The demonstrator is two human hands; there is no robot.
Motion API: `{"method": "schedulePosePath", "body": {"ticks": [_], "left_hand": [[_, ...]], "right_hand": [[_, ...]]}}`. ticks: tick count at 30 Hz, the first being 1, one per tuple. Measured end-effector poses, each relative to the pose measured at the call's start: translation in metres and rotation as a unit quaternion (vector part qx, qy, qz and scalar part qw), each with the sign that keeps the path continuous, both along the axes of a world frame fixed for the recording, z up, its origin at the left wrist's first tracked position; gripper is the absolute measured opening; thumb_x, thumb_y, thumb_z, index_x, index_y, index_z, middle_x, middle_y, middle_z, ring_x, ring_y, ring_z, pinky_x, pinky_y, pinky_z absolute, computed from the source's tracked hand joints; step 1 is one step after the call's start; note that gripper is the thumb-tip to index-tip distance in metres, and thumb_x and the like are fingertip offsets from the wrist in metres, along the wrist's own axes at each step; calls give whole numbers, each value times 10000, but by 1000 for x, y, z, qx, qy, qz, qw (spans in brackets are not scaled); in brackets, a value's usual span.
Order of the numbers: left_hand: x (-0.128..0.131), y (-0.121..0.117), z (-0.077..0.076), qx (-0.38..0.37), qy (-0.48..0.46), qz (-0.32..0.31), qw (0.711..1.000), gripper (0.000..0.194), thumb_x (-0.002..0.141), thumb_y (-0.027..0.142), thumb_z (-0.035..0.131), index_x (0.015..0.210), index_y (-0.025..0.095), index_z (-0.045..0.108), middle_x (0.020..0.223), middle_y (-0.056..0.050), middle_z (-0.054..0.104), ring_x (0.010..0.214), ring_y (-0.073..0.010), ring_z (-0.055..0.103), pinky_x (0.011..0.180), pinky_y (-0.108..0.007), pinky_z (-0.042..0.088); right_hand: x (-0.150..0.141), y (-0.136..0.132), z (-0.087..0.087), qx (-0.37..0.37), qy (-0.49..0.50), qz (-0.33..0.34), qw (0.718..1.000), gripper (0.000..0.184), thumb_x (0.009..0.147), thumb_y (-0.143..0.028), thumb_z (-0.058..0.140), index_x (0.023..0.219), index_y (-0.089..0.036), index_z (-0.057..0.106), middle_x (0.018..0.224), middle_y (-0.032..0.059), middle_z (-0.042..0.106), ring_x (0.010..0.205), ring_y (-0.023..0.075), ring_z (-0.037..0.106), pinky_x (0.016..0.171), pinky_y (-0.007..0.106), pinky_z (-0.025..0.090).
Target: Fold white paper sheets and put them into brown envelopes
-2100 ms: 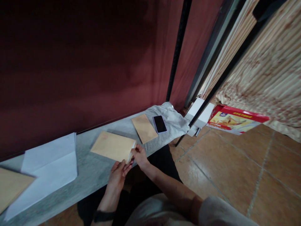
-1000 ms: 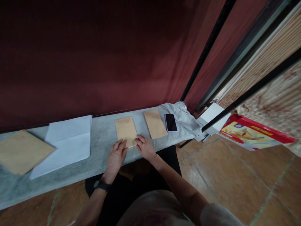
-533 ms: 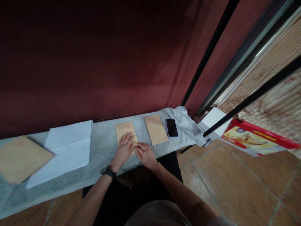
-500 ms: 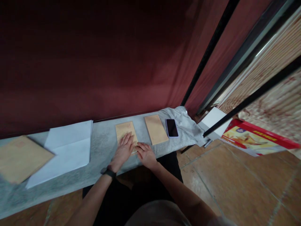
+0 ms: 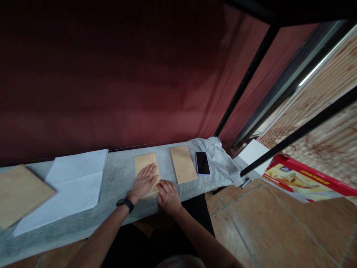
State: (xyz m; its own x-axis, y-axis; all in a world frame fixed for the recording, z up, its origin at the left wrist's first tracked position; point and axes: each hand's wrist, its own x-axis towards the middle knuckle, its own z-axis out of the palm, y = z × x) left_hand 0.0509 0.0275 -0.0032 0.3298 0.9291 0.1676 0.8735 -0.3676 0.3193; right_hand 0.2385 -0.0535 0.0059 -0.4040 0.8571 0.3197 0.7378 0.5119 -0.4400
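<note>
A tan paper envelope (image 5: 145, 160) lies on the cloth-covered bench, partly hidden under my hands. My left hand (image 5: 142, 182) rests flat across its middle, fingers stretched out, a dark watch at the wrist. At the lower right edge of the envelope, the fingers of my right hand (image 5: 169, 195) are bent and closed on the paper; the thumb is mostly hidden. A narrow pale strip (image 5: 152, 194) shows near the envelope's bottom end, between the hands. Just to the right lies a second tan envelope (image 5: 183, 163).
Beyond the second envelope is a phone (image 5: 202, 163). White paper sheets (image 5: 80, 186) lie on the left, partly under more tan envelopes (image 5: 22, 193). Dark metal posts (image 5: 251, 74) rise at the right, near a red and yellow box (image 5: 304, 178). A dark red wall backs the bench (image 5: 117, 167).
My left hand has flattened a little more on the envelope. My right hand has stayed at its lower right edge, turning slightly. The whole view has shifted a little.
</note>
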Motion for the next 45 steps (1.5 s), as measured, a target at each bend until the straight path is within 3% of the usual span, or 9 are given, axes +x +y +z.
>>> {"method": "schedulePosePath", "body": {"ticks": [7, 12, 17, 24, 28, 34, 38, 42, 45], "left_hand": [[-19, -68, 4, -26, -43, -32, 998, 593, 950, 497, 440, 1460, 203, 507, 1552, -107, 473, 1452, -210, 412, 1222, -407, 290], [-28, -98, 8, 16, -50, 10, 999, 504, 973, 486, 423, 1369, 228, 599, 1441, -96, 597, 1346, -233, 545, 1139, -421, 423], [-24, -95, 9, 34, -64, 51, 996, 488, 984, 509, 378, 1268, 231, 661, 1343, -81, 674, 1248, -241, 620, 1065, -430, 487], [-24, -94, 8, 40, -128, 75, 988, 386, 941, 531, 460, 1059, 234, 676, 1206, -78, 721, 1127, -234, 653, 1018, -391, 497], [-22, -97, 11, 40, -138, 78, 987, 311, 942, 499, 456, 935, 244, 633, 1162, -69, 705, 1101, -229, 625, 991, -377, 495], [-11, -97, 15, 58, -86, 125, 987, 273, 944, 428, 408, 837, 232, 566, 1027, -95, 656, 988, -258, 579, 935, -418, 481], [-7, -96, 9, 86, -66, 149, 983, 255, 939, 412, 414, 850, 224, 562, 997, -103, 635, 990, -272, 563, 939, -432, 466], [-7, -95, 2, 105, -79, 166, 977, 227, 927, 373, 431, 918, 212, 591, 1041, -110, 638, 1028, -276, 569, 962, -439, 464], [-7, -94, -1, 119, -100, 190, 969, 217, 905, 312, 438, 965, 194, 610, 1117, -136, 639, 1101, -284, 570, 1004, -451, 462]], "right_hand": [[3, -1, 4, 1, 10, 11, 1000, 391, 984, -270, 515, 1365, -194, 560, 1416, 107, 565, 1318, 240, 488, 1134, 392, 345], [4, -3, 2, 10, 9, 13, 1000, 384, 983, -298, 551, 1351, -191, 567, 1414, 98, 567, 1329, 241, 473, 1155, 395, 318], [3, 0, 5, -5, 15, -7, 1000, 314, 995, -256, 539, 1300, -227, 604, 1345, 64, 608, 1264, 215, 517, 1118, 368, 346], [6, 1, 7, -33, 28, -16, 999, 268, 977, -173, 555, 1222, -228, 646, 1267, 38, 639, 1175, 193, 554, 1031, 334, 399], [7, 2, 8, -29, -3, -5, 1000, 200, 991, -222, 568, 1163, -235, 669, 1198, 44, 653, 1111, 208, 567, 978, 343, 417], [1, 18, 18, -38, -71, -41, 996, 142, 1010, -295, 561, 1010, -220, 681, 1056, 55, 663, 1035, 220, 578, 915, 357, 428], [-2, 12, 20, -16, -63, -39, 997, 165, 1004, -242, 555, 1120, -203, 666, 1159, 72, 668, 1088, 225, 573, 946, 370, 431], [-9, -11, 12, 44, -45, 55, 996, 314, 1030, -278, 503, 1322, -203, 591, 1392, 66, 604, 1282, 199, 507, 1115, 374, 360], [-12, -25, 0, 60, -50, 31, 996, 436, 1046, -372, 465, 1431, -174, 520, 1491, 85, 536, 1369, 220, 463, 1195, 413, 286]]}}
